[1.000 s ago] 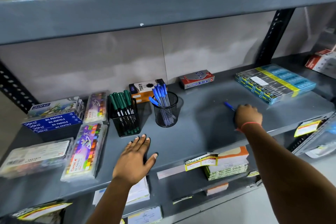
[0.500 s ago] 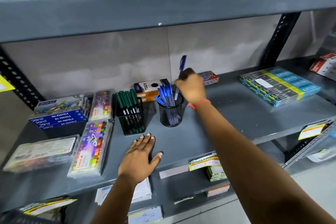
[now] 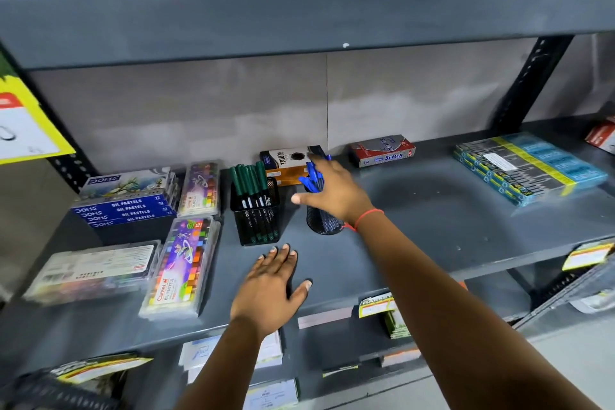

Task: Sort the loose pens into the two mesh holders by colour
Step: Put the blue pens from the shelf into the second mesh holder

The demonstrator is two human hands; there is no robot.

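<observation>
A square black mesh holder (image 3: 258, 226) stands mid-shelf with several green pens (image 3: 249, 180) upright in it. Just to its right is a round black mesh holder (image 3: 324, 225) filled with blue pens (image 3: 311, 176). My right hand (image 3: 332, 191) hovers over the round holder with fingers spread, thumb pointing left, and covers most of the pen tops; it holds nothing. My left hand (image 3: 269, 289) lies flat and open on the grey shelf (image 3: 432, 230), in front of the square holder. No loose pen shows on the shelf.
Oil pastel boxes (image 3: 126, 206) and crayon packs (image 3: 181, 266) fill the left of the shelf. A brown and white box (image 3: 286, 163) and a red box (image 3: 382, 151) sit at the back. Blue pencil packs (image 3: 529, 166) lie at the right. An upper shelf hangs overhead.
My right hand picked a blue pen off the right side of the shelf, carried it left to the round holder and let it go there. The left hand stayed flat.
</observation>
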